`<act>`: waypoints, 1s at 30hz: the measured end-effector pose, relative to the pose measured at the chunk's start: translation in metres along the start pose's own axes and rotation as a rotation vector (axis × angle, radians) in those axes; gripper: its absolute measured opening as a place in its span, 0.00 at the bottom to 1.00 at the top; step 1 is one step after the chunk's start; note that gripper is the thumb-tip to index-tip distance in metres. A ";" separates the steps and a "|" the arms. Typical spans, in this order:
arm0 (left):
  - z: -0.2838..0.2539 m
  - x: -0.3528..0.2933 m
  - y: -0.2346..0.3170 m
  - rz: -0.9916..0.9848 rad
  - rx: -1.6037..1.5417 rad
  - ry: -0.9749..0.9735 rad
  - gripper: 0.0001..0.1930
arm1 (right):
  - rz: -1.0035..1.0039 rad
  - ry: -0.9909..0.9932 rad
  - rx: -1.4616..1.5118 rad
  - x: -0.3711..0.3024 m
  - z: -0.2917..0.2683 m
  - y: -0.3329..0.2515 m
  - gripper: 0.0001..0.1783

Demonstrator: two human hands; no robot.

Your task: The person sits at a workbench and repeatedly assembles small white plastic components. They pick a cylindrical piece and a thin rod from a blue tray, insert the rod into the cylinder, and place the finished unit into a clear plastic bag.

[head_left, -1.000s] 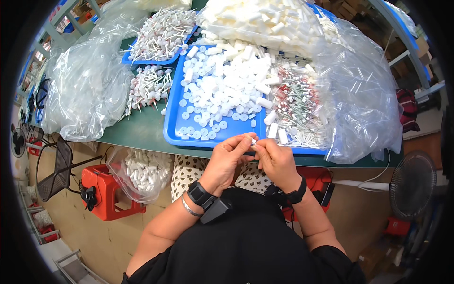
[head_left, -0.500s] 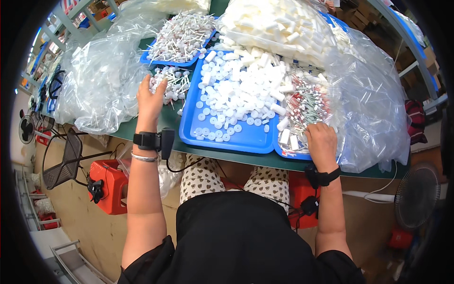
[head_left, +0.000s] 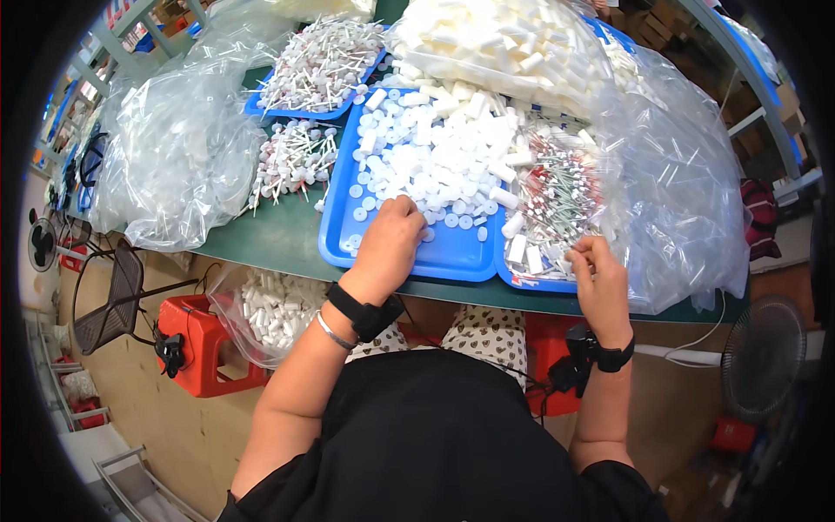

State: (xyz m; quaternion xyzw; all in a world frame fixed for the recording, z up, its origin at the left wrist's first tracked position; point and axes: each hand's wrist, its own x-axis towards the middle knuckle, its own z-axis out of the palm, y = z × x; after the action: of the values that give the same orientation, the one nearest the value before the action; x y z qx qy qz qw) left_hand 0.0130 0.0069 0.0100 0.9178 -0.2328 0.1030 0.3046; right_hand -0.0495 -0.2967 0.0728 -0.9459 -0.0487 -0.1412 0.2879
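One left hand [head_left: 391, 244] at discs [head_left: 466, 223], one right hand [head_left: 600, 277] at pins [head_left: 565, 196]

Room, tan floor [head_left: 191, 435]: red stool [head_left: 196, 344] and mesh chair [head_left: 109, 300] left, fan [head_left: 764, 357] right. Green worktop [head_left: 278, 230] under everything. Left clear bag [head_left: 165, 165] is crumpled; right clear bag [head_left: 674, 200] laps onto right blue tray [head_left: 544, 284], blocking its right side. Stuffed bag [head_left: 496, 43] of white cylinders covers the far end. Left blue tray [head_left: 452, 252] holds discs, most near ones flat, faces up. Small blue tray [head_left: 300, 114] behind, heaped; loose pile [head_left: 296, 157] in front of it, stems every which way. Left hand: fingers bunched down at the discs, contents hidden, can't tell. Right hand: thumb and forefinger nearly together at the right tray's near end, can't tell if anything's pinched. Pins lie in the right tray at mixed angles, many long axes running roughly away from the person.
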 end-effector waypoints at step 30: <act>0.011 -0.028 0.050 -0.737 -1.974 -0.157 0.12 | -0.434 0.047 -0.017 -0.007 0.030 -0.061 0.06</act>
State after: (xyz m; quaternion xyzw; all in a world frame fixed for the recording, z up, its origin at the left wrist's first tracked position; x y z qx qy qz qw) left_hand -0.0357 -0.0246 0.0175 0.2810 0.0608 -0.2907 0.9126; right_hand -0.0596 -0.2298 0.0792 -0.9120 -0.2434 -0.2224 0.2439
